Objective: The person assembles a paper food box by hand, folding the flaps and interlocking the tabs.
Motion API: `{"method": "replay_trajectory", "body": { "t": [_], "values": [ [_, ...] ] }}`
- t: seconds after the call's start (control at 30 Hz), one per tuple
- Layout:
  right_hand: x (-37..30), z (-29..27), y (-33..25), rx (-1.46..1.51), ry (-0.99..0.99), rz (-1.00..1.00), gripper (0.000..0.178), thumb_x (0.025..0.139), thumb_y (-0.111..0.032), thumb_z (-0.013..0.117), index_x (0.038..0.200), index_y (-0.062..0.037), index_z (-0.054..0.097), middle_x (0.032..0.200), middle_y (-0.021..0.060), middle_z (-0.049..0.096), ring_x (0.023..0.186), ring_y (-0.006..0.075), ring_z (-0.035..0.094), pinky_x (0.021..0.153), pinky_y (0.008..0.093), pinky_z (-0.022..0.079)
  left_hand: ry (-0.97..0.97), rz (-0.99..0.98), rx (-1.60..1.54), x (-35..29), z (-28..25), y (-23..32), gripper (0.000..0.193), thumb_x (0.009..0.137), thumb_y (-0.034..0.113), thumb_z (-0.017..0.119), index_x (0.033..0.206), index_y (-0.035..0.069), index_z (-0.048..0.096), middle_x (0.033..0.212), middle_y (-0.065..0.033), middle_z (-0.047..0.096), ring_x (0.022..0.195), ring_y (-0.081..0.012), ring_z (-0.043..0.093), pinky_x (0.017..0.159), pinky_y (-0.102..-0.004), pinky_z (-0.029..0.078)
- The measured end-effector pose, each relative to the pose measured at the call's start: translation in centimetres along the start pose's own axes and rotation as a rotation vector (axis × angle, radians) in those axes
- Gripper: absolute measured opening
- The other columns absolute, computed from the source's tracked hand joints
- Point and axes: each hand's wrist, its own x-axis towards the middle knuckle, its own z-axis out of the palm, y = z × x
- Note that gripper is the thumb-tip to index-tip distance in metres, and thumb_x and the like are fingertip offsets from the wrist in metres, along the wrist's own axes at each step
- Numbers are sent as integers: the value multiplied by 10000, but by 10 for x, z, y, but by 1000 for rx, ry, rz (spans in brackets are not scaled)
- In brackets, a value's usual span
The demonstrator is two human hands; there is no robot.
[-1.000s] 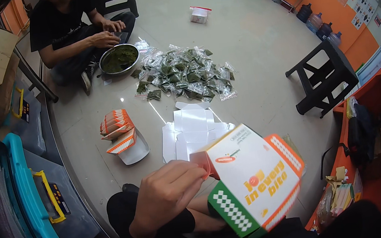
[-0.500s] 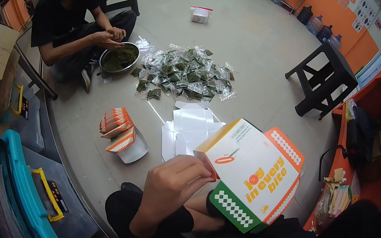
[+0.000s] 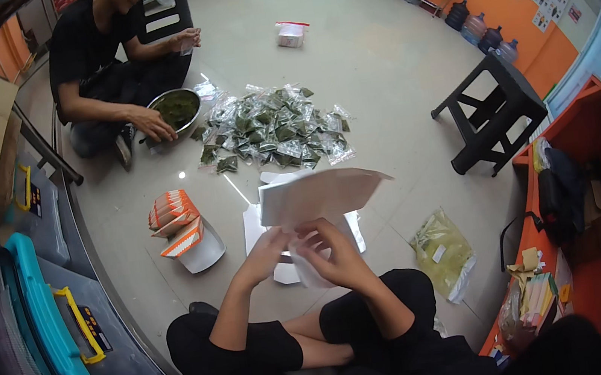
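A printed cardboard food box [image 3: 324, 193] is held up in front of me, its pale, plain side toward me. My left hand [image 3: 263, 257] pinches its lower edge near the middle. The fingers of my right hand [image 3: 333, 253] curl round a pale flap [image 3: 310, 268] hanging below it. Behind and beneath lie flattened white cartons [image 3: 252, 224] on the floor, partly hidden by the box and my hands. To the left, a row of orange-and-white cartons [image 3: 175, 211] stands by an open white carton [image 3: 205, 255].
Beyond lies a pile of small clear bags of green contents [image 3: 270, 127]. A co-worker sits at the far left, one hand [image 3: 150, 121] at a metal bowl [image 3: 178, 109]. A yellow-green plastic packet [image 3: 442, 252], a black stool [image 3: 499, 108] and an orange cabinet [image 3: 574, 129] are rightward.
The box has turned from its printed side to its plain side and moved forward and left. My right hand has come into view on it. The co-worker's hands have parted.
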Motion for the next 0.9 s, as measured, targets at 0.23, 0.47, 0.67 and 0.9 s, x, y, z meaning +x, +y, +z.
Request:
{"method": "replay_trajectory", "body": {
  "t": [0.23,0.47,0.67,0.9],
  "values": [
    [6,-41,-8,-472,757,-223,378,745,-122,733,1053,-10,544,806,41,503,688,144,480,590,247,423,130,-22,246,10,-6,-1,290,941,264,399,935,-8,497,816,-36,489,761,-138,463,723,-296,398],
    [15,-59,50,-122,297,191,373,842,-216,632,1131,-17,506,1071,160,567,899,244,586,723,375,472,301,11,502,23,-14,-58,551,922,433,461,1163,-53,365,1119,-139,407,1004,-163,425,860,-308,398],
    [11,-40,58,-672,244,67,231,843,-98,499,1066,-64,547,911,135,540,909,343,550,744,444,461,474,-11,-100,18,3,-3,687,877,500,553,1222,47,168,1108,-149,347,1075,-217,468,841,-353,447],
    [10,-13,47,-506,108,-117,207,824,-99,584,1027,-67,599,903,104,603,781,284,603,684,360,485,307,32,-285,23,8,-11,598,893,171,595,1333,75,202,1051,-119,549,933,-223,568,884,-359,451]
  ]
}}
